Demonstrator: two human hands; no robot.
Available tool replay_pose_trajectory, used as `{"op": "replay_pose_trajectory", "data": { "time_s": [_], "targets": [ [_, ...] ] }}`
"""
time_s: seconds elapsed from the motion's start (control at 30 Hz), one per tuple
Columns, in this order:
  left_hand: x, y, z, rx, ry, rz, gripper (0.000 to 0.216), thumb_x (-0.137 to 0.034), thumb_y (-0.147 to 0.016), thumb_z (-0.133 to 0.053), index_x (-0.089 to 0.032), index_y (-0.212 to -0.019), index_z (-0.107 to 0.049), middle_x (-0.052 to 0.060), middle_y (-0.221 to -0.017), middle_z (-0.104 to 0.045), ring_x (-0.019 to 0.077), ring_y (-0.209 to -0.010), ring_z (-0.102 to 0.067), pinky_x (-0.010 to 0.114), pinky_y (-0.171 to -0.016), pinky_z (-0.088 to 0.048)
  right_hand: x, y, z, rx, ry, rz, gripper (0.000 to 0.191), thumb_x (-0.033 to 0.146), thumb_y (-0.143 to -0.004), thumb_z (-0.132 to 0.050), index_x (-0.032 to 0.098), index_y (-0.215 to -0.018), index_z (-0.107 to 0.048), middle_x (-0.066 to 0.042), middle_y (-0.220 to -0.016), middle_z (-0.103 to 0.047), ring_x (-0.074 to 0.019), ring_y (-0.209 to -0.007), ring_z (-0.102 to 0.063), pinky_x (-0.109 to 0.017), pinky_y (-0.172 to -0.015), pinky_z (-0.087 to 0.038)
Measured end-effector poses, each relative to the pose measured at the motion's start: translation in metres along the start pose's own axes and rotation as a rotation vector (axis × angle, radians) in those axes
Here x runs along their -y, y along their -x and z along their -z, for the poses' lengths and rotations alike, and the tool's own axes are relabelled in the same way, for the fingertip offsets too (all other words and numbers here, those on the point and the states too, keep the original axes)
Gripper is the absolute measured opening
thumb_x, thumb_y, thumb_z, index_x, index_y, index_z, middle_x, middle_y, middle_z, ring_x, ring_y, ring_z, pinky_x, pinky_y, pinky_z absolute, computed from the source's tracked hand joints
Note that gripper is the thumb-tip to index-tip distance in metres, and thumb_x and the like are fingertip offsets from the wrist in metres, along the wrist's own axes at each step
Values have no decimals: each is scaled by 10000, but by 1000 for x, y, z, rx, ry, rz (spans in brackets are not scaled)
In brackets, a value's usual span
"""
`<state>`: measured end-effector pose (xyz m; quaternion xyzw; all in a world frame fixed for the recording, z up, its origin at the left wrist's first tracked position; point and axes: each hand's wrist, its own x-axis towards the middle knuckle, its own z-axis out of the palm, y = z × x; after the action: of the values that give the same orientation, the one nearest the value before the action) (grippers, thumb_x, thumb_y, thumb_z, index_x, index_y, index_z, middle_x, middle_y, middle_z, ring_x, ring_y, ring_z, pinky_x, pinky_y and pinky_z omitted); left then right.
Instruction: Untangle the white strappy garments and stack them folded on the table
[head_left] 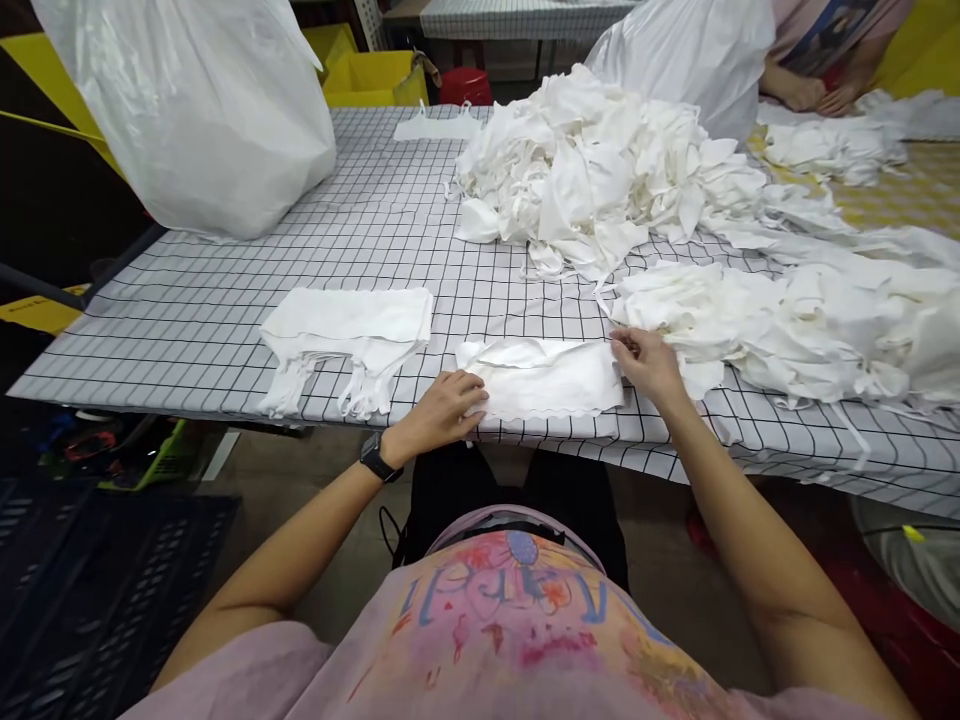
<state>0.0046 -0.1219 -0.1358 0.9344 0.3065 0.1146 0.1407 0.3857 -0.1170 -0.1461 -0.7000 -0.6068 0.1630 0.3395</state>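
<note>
A white strappy top (551, 380) lies spread lengthwise near the table's front edge, its upper edge partly folded over. My left hand (450, 408) is closed over its left end, fingers on the cloth. At its upper right corner my right hand (651, 365) pinches the fabric between thumb and fingers. To the left is a neat stack of similar white tops (349, 320), straps hanging toward me. A loose heap of white garments (795, 325) lies just beyond and right of my right hand.
A larger pile of white garments (592, 170) covers the back of the checked table (202, 330). A full white plastic bag (217, 120) stands at the left, another bag (690, 60) behind the pile. One flat top (437, 124) lies at the far edge. Another person's hands (821, 97) work at the back right.
</note>
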Motion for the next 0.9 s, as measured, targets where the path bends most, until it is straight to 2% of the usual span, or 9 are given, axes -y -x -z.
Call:
{"op": "replay_pose_trajectory", "data": {
  "time_s": [0.1,0.17,0.27,0.33,0.47,0.57,0.63,0.73,0.9],
  "targets": [
    [-2,2,4,41,-20,-13,207,-245,-991,-533,-190,-1157,-643,125,-1243,-645,264,-1150,-583,415,-973,-457,10,22,8,-72,125,205,323,338,-915,-565,196,-1137,-752,-157,-1212,-702,-357,-1195,-620,-553,-1056,-483],
    [-3,3,5,63,-30,-9,201,-173,-966,-516,-180,-1115,-651,131,-1227,-646,265,-1129,-580,406,-954,-481,12,38,14,20,153,312,311,378,-959,-565,238,-1173,-742,-142,-1269,-670,-349,-1242,-593,-544,-1052,-492],
    [-3,2,3,52,-34,8,236,-85,-940,-466,-173,-1051,-655,127,-1183,-658,256,-1103,-584,388,-939,-499,4,57,21,239,206,422,336,458,-942,-632,282,-1212,-726,-126,-1322,-639,-362,-1254,-569,-564,-1039,-496],
    [-3,1,1,15,-37,41,241,-76,-941,-450,-171,-1021,-657,123,-1150,-668,250,-1070,-595,384,-918,-505,-7,64,21,284,247,448,365,473,-930,-644,290,-1237,-717,-131,-1362,-620,-387,-1271,-546,-611,-1047,-475],
    [-7,-3,-3,-131,-74,158,204,-132,-945,-473,-173,-964,-671,120,-1066,-678,252,-994,-606,386,-866,-505,-21,67,14,191,245,458,300,335,-961,-548,263,-1173,-748,-149,-1314,-641,-377,-1229,-587,-600,-1014,-509],
    [-11,-5,-1,-234,-54,274,211,-171,-941,-482,-177,-970,-691,100,-984,-684,230,-910,-624,347,-780,-502,-14,66,12,118,217,447,289,289,-963,-528,242,-1096,-780,-151,-1276,-658,-345,-1129,-651,-546,-961,-558],
    [-12,-8,6,-271,-26,369,224,-201,-938,-491,-184,-1007,-704,72,-918,-705,205,-802,-636,323,-696,-481,-4,64,17,53,182,390,285,307,-968,-541,243,-1080,-794,-142,-1229,-674,-310,-1015,-686,-488,-867,-598],
    [-11,-15,25,-309,27,471,230,-235,-921,-519,-197,-1029,-718,27,-790,-717,181,-677,-631,304,-631,-455,17,56,32,-48,127,287,275,345,-964,-577,270,-1089,-812,-104,-1062,-721,-267,-850,-695,-419,-719,-603],
    [-4,-39,73,-388,233,489,156,-186,-828,-563,-176,-854,-717,18,-752,-735,166,-694,-661,291,-668,-510,50,25,67,-192,20,134,257,320,-897,-688,249,-1096,-835,-65,-903,-782,-220,-738,-688,-363,-702,-559]
  ]
}}
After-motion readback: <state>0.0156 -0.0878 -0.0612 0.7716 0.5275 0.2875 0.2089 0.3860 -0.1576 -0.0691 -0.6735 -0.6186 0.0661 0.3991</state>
